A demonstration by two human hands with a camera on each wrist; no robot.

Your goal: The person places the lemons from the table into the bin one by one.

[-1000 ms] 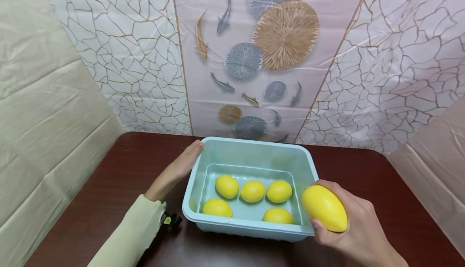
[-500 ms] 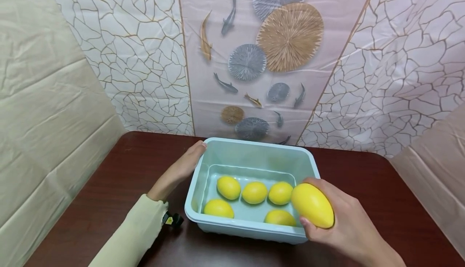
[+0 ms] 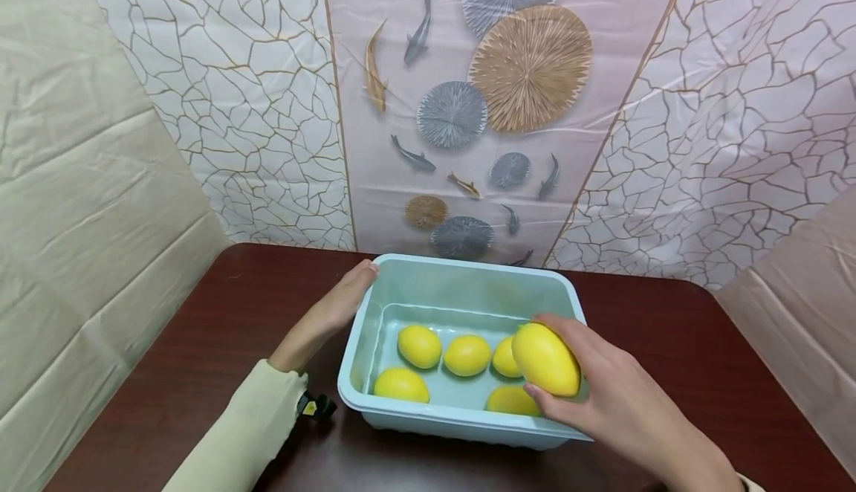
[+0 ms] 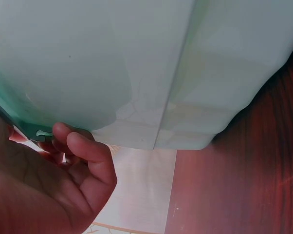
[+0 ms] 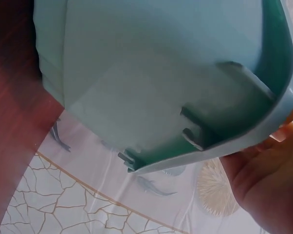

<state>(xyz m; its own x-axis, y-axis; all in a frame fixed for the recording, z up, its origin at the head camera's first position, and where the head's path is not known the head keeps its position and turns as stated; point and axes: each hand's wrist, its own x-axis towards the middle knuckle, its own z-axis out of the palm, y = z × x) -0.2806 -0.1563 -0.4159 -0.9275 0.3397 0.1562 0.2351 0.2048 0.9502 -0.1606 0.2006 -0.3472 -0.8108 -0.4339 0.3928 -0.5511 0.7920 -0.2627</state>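
Observation:
My right hand (image 3: 611,388) holds a yellow lemon (image 3: 545,358) between thumb and fingers over the right side of a pale blue plastic bin (image 3: 455,276). On the bin's floor lie three lemons in a row, the middle one (image 3: 467,355) in plain sight and the right one (image 3: 505,358) partly behind the held lemon. Nearer the front are a left lemon (image 3: 401,386) and a right lemon (image 3: 512,400), both partly cut off by the front rim. My left hand (image 3: 334,302) grips the bin's left rim near the back corner, fingers curled at its edge in the left wrist view.
The bin stands on a dark red-brown table (image 3: 267,291). Behind it hangs a patterned cloth (image 3: 441,165) with fish and round leaves, and a plain beige cloth (image 3: 87,254) flanks the left side. A small black device (image 3: 317,406) sits at my left wrist.
My right hand has moved left with the lemon, from beside the bin's right rim to over its inside. The left hand and the bin stay in place.

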